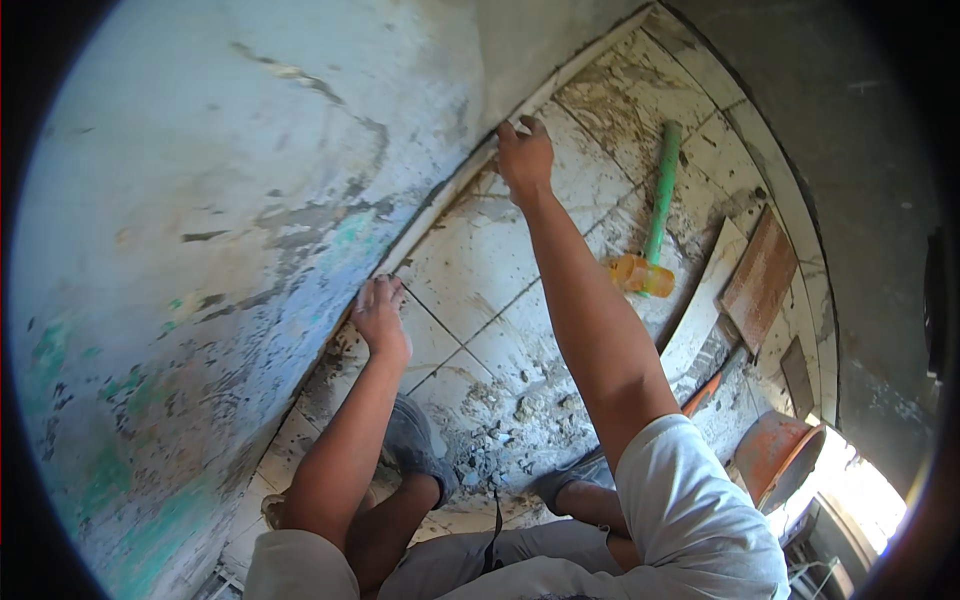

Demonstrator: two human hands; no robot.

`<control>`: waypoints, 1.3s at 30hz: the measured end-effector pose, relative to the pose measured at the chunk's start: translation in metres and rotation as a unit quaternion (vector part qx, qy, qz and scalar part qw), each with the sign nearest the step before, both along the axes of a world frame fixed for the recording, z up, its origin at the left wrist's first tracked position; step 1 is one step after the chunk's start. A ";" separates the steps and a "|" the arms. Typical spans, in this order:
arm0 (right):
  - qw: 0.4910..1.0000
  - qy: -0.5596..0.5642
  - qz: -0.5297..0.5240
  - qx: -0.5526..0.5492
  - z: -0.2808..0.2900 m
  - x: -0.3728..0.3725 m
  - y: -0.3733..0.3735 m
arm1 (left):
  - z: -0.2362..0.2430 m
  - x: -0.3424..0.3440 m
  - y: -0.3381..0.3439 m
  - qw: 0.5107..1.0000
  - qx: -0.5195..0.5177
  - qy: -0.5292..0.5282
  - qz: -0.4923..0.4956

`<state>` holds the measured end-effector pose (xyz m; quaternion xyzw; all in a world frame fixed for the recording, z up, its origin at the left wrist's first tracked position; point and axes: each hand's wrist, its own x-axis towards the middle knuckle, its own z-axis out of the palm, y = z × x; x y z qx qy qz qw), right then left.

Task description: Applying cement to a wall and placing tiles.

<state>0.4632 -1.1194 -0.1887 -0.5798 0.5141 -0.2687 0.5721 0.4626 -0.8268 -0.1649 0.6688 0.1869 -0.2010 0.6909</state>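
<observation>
Pale skirting tile strip is standing along the foot of the wall, and I am pressing both hands flat on it, left hand low, right hand farther along, fingers loosely spread, gripping nothing, with open tiled floor lying between them and the green-handled mallet.

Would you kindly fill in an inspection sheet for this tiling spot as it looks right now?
Surface: tiled floor, dirty, mortar crumbs near the knees.
Job's things: long skirting tile strip along the base of the wall.
Clutter: rubber mallet with green handle, loose tile pieces, orange bucket.
Grippers: left hand and right hand both press on the strip.
Cables: nothing seen.
Surroundings: patchy plaster wall, bright opening at lower right.
</observation>
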 end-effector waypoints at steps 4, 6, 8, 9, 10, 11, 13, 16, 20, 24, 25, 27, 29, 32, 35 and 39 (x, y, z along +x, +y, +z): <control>1.000 -0.004 -0.014 0.003 0.011 0.000 0.001 | 0.001 -0.006 -0.006 0.999 0.025 -0.021 0.010; 1.000 0.006 -0.007 -0.011 0.018 -0.001 0.001 | 0.000 -0.007 -0.007 0.999 0.025 -0.035 -0.004; 1.000 0.013 -0.007 -0.015 0.025 -0.003 0.002 | -0.002 -0.005 -0.008 0.999 0.031 -0.030 0.000; 1.000 0.017 -0.006 -0.015 0.028 -0.005 0.002 | -0.002 -0.005 -0.007 0.999 0.035 -0.041 0.001; 1.000 0.020 0.002 -0.006 0.031 -0.006 0.003 | -0.002 -0.003 -0.007 0.999 0.024 -0.042 0.005; 1.000 0.022 0.010 0.002 0.033 -0.008 0.003 | -0.003 -0.003 -0.007 0.999 0.014 -0.038 0.008; 1.000 0.008 -0.011 -0.016 0.035 -0.009 0.003 | -0.003 -0.002 -0.006 0.999 0.018 -0.048 0.007; 0.986 -0.017 -0.125 -0.111 0.034 -0.009 0.002 | -0.004 -0.001 -0.005 0.999 0.016 -0.049 -0.006; 0.964 -0.183 -0.173 0.079 0.026 -0.009 0.000 | -0.004 -0.001 -0.004 0.999 0.002 -0.044 -0.012; 0.943 -0.232 -0.163 0.173 0.015 -0.006 0.002 | -0.003 0.000 -0.002 0.999 -0.004 -0.037 -0.006; 0.945 -0.210 -0.214 0.133 0.012 -0.004 0.003 | -0.003 0.000 -0.002 0.999 -0.002 -0.041 -0.003; 0.963 -0.202 -0.125 0.128 0.007 0.001 0.008 | -0.003 0.000 -0.003 0.999 -0.010 -0.034 0.005; 0.967 -0.184 -0.126 0.123 0.004 0.004 0.009 | -0.002 0.001 -0.004 0.999 -0.019 -0.030 0.012; 0.964 -0.162 -0.176 0.119 0.004 0.003 0.010 | 0.000 0.000 -0.004 0.999 -0.026 -0.023 0.021; 0.974 -0.155 -0.123 0.110 0.008 0.000 0.008 | 0.004 0.000 -0.008 0.999 -0.036 -0.020 0.024; 0.987 -0.080 -0.136 0.040 0.015 0.001 0.007 | 0.014 -0.005 -0.015 0.997 -0.067 -0.016 0.042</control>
